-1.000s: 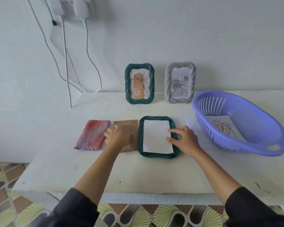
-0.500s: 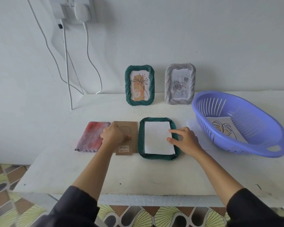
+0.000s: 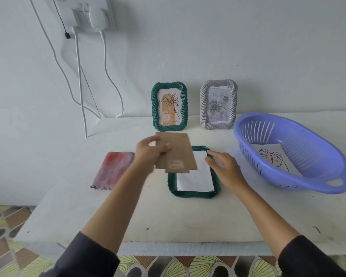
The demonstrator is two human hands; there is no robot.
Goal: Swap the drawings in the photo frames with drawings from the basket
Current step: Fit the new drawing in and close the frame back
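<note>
Landmark: face-down green frame [image 3: 194, 193], lying flat. The brown backing board [image 3: 176, 154] is held just above its far-left corner and is pinched at the left edge by the left hand [image 3: 148, 154], thumb on top, fingers hidden underneath. The white sheet [image 3: 194, 176] in the frame's recess is partly covered by the board. The right hand [image 3: 226, 170] is seen at the frame's right rim, fingers loosely spread, nothing held; contact cannot be told through blur. The board is judged light, thin and stiff: an edge pinch should suffice. The sheet is judged limp and easily creased or shifted. The purple basket [image 3: 248, 148], right of the frame, holds a leaf drawing [image 3: 272, 158].
</note>
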